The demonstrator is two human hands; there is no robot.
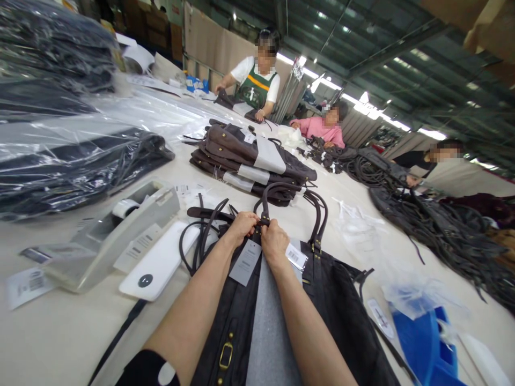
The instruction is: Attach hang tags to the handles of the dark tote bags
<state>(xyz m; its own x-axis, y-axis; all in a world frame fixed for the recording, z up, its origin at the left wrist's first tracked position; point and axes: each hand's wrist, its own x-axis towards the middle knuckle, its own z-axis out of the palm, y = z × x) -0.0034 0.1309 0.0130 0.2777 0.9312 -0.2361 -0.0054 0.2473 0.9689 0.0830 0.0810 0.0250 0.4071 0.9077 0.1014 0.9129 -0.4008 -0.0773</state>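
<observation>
A dark handbag (341, 305) lies flat on the table in front of me with a grey card strip (267, 332) across its middle. My left hand (241, 226) and my right hand (274, 241) pinch the base of the bag's dark handle (267, 194) close together. A grey hang tag (246, 262) dangles under my left hand, and a white barcode tag (295, 256) sits beside my right hand. Loose dark straps (199, 236) curl to the left of the bag.
A white tape dispenser (116, 230) and a white flat device (161, 265) lie at left. Bagged dark goods (72, 161) pile at far left. A stack of brown bags (249, 161) sits ahead. Three people work at the far side. Dark straps (434, 220) heap at right; a blue container (422, 343) is near right.
</observation>
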